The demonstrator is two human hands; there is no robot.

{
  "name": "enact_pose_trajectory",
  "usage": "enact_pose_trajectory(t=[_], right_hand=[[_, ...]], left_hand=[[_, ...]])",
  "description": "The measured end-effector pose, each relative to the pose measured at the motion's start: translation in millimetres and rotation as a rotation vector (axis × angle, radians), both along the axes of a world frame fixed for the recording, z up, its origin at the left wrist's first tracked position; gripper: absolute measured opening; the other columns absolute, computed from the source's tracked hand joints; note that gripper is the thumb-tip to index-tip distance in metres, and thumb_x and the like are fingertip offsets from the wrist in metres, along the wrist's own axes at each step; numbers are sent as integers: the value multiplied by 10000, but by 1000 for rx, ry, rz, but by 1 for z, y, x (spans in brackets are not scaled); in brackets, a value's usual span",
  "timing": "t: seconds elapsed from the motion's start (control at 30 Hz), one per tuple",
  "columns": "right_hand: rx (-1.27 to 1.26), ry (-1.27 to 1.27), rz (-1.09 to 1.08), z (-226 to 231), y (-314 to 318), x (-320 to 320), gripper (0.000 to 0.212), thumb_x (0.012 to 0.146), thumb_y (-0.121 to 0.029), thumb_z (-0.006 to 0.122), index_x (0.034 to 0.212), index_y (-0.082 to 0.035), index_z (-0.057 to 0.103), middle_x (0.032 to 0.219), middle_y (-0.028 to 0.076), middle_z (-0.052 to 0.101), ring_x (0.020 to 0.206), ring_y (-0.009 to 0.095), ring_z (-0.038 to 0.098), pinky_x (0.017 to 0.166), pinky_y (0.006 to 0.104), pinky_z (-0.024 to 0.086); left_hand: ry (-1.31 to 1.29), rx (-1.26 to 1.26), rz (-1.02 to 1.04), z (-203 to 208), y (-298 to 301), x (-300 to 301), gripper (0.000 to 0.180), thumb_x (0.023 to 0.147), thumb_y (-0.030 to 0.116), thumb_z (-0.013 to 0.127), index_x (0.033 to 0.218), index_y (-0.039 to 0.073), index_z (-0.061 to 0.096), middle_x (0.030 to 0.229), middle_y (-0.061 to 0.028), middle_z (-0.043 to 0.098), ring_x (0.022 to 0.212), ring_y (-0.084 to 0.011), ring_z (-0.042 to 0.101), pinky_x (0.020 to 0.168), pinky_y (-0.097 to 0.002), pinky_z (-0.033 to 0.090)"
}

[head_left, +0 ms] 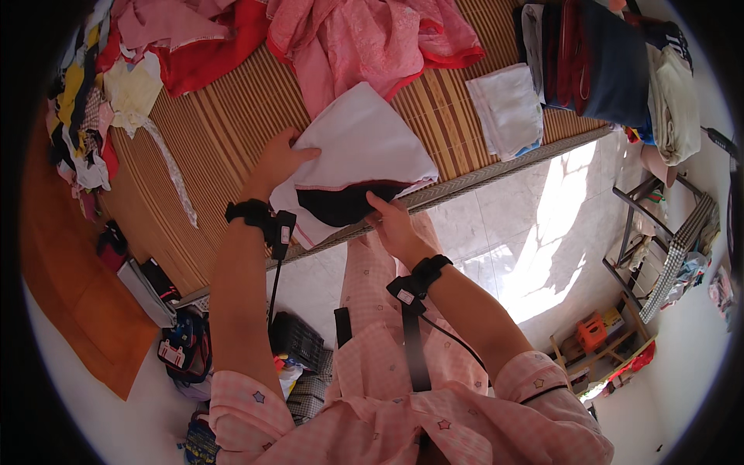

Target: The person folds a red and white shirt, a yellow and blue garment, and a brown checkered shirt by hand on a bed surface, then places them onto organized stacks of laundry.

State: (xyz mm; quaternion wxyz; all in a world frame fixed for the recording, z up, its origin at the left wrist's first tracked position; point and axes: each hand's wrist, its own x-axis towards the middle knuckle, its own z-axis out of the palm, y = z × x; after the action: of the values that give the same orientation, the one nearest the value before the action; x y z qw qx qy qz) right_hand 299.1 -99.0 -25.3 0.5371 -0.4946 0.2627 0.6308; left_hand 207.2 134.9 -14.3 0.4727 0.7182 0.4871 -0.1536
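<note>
A white garment (364, 139) with a black section (341, 204) and thin pinkish-red trim lies partly folded at the near edge of the bamboo mat. My left hand (280, 164) is at its left side, the thumb over the cloth's edge and the fingers curled beside it. At the near edge my right hand (395, 229) pinches the garment, thumb on the black part and the other fingers underneath, mostly hidden. Both wrists carry black straps with small cabled devices. Just beyond the garment, touching it, lies a crumpled pink cloth (364, 46).
The slatted bamboo mat (225, 132) covers the raised surface before me. A folded white cloth (508, 108) and a row of folded dark clothes (612, 62) sit at right. Mixed clothes (77, 124) are heaped at far left. A folding chair (659, 240) stands at right.
</note>
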Motion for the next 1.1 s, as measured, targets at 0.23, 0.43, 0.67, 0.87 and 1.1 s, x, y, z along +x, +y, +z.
enact_pose_trajectory(t=[0.23, 0.43, 0.67, 0.87, 1.1], right_hand=[[-31, -316, 223, 57, 8, 9, 364, 871, -300, 609, 1055, 3, 527, 835, 43, 591, 750, 109, 523, 646, 283, 444], [12, -561, 915, 210, 33, 86, 457, 886, -384, 523, 1032, 49, 525, 835, 247, 589, 766, 335, 604, 647, 411, 476], [121, -762, 464, 214, 21, 169, 401, 913, -344, 508, 1061, 26, 463, 821, 182, 605, 659, 232, 625, 532, 329, 513], [249, -524, 235, 292, 61, 301, 461, 941, -267, 462, 1325, -98, 273, 990, 76, 548, 760, 173, 612, 580, 336, 578], [322, -502, 193, 303, 142, 492, 476, 953, -271, 410, 1378, -185, 214, 1228, 80, 487, 987, 245, 591, 712, 420, 558]], left_hand=[[-172, 216, -283, 50, -46, 9, 260, 788, 140, 569, 1006, 11, 512, 943, -224, 537, 844, -434, 544, 720, -460, 449], [-190, 237, -226, 177, -57, 16, 216, 832, 133, 559, 924, -25, 445, 857, -266, 545, 774, -455, 549, 649, -474, 443], [-468, 293, -274, 258, -22, 137, 265, 837, 119, 560, 1032, -24, 452, 889, -292, 558, 791, -470, 550, 646, -465, 441], [-621, 333, -356, 305, 31, 257, 256, 842, 95, 545, 1062, 2, 455, 860, -287, 559, 809, -466, 545, 659, -452, 440], [-456, 628, -315, 335, 89, 474, 212, 866, 121, 509, 1065, 67, 458, 886, -236, 584, 845, -431, 552, 683, -484, 425]])
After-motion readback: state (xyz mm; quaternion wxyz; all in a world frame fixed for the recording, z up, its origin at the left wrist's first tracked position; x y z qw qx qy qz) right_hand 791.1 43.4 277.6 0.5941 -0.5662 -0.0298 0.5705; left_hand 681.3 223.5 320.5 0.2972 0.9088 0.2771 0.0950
